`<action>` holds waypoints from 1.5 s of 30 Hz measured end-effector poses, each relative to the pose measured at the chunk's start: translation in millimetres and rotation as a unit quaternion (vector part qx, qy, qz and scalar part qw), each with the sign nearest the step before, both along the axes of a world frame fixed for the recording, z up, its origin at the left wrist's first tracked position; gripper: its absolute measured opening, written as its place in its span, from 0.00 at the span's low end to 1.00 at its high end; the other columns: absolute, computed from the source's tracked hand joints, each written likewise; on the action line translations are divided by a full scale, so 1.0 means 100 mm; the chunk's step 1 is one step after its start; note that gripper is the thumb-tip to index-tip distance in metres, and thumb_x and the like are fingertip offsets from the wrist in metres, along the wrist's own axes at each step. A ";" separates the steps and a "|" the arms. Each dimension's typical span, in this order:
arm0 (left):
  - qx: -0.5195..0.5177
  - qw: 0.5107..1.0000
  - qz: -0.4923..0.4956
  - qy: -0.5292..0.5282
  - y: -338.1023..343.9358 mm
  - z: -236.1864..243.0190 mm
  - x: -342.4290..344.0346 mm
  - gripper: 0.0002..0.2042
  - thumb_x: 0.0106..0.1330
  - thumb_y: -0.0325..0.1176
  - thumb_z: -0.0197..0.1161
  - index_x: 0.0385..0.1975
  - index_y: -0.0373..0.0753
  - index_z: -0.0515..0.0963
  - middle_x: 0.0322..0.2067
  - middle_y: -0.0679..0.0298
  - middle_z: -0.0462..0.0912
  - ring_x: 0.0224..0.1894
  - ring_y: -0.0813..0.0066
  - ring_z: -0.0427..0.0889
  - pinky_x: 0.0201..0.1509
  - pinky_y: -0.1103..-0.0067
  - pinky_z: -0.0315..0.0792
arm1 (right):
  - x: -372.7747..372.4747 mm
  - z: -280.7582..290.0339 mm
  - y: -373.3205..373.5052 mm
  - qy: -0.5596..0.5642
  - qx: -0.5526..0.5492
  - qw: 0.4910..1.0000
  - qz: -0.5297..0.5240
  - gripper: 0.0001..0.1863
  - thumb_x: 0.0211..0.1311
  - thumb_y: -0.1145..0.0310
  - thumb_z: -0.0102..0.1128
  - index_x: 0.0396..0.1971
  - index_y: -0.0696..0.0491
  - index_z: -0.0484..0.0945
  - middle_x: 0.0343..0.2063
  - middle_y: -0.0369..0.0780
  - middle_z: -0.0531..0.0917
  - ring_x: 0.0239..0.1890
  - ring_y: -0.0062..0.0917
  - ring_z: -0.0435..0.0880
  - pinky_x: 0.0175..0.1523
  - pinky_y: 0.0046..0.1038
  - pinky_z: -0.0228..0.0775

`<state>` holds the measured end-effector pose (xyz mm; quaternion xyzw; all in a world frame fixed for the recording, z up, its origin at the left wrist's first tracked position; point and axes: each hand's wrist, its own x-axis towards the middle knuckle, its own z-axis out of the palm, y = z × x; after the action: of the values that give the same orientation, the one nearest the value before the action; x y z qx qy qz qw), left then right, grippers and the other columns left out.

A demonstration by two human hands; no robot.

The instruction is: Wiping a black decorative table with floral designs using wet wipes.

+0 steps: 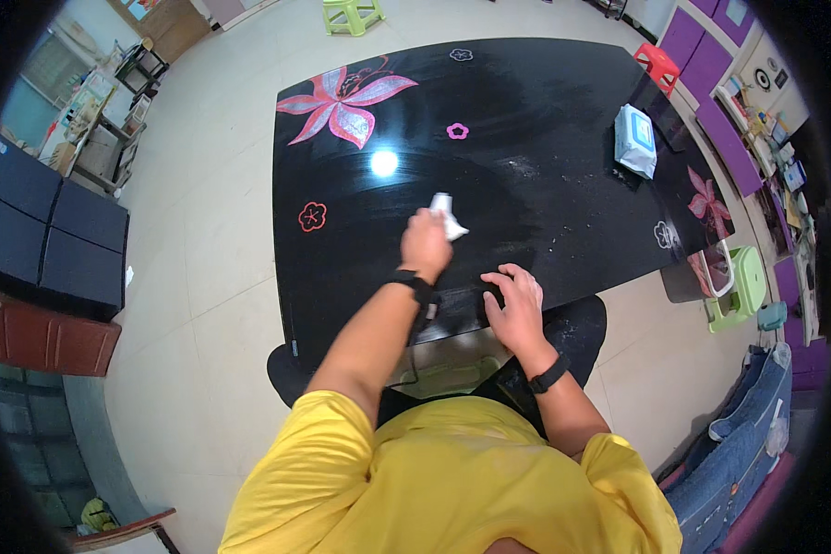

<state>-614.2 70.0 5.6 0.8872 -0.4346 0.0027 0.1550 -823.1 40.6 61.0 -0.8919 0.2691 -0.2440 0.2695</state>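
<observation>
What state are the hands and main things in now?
Left hand: closed on the wipe.
White wipe: bunched, on the tabletop.
Right hand: fingers apart, partly bent.
Black table: smeared, scattered with pale specks.
Soft pack: lying on the table; flap unclear.
Far green stool: upright.
Denim: heaped, creased.

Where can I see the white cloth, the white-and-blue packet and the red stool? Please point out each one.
White cloth [443, 202]: head view, on its far end, beyond the left hand [426, 242].
White-and-blue packet [635, 141]: head view, on its upper face.
Red stool [656, 61]: head view, on its upper part.
</observation>
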 end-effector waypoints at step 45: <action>0.051 0.971 -0.001 0.235 2.94 0.38 0.41 0.20 0.53 0.18 0.56 0.48 0.40 0.74 0.42 0.56 0.73 0.48 0.57 0.74 0.54 0.72 0.68 | -0.03 -0.06 -0.14 -0.045 -0.026 0.998 -0.035 0.16 0.52 0.69 0.61 0.43 0.46 0.78 0.46 0.41 0.74 0.52 0.38 0.72 0.57 0.39 0.60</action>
<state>-572.9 364.5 43.3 0.8691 -0.3866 -0.2285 0.2076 -826.4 26.6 54.8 -0.8768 0.2807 -0.3004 0.2493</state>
